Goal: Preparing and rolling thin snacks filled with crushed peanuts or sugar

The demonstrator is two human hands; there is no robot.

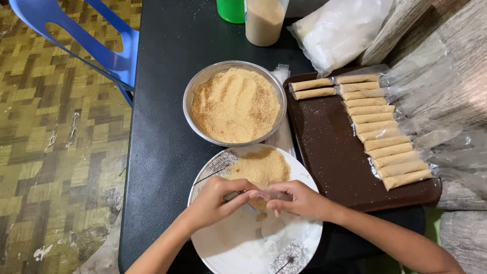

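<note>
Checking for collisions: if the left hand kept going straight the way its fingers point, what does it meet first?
The left hand points right, toward the right hand. Their fingertips nearly touch over the white plate, so it would likely meet the right hand's fingers, and whatever small piece they pinch, first.

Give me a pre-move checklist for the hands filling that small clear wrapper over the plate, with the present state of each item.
1. Both hands on the wrapper: left hand and right hand meet at the small clear wrapper. Ok.
2. Work held over the white plate to catch spills. Ok.
3. Crumb supply: a heap of brown crumbs lies on the plate, and the metal bowl is full. Ok.
4. Room on the brown tray beside the filled tubes. Ok.
5. Wrapper mouth open: hidden by fingers. Cannot tell.
6. Fill level in the wrapper: cannot tell.
</note>
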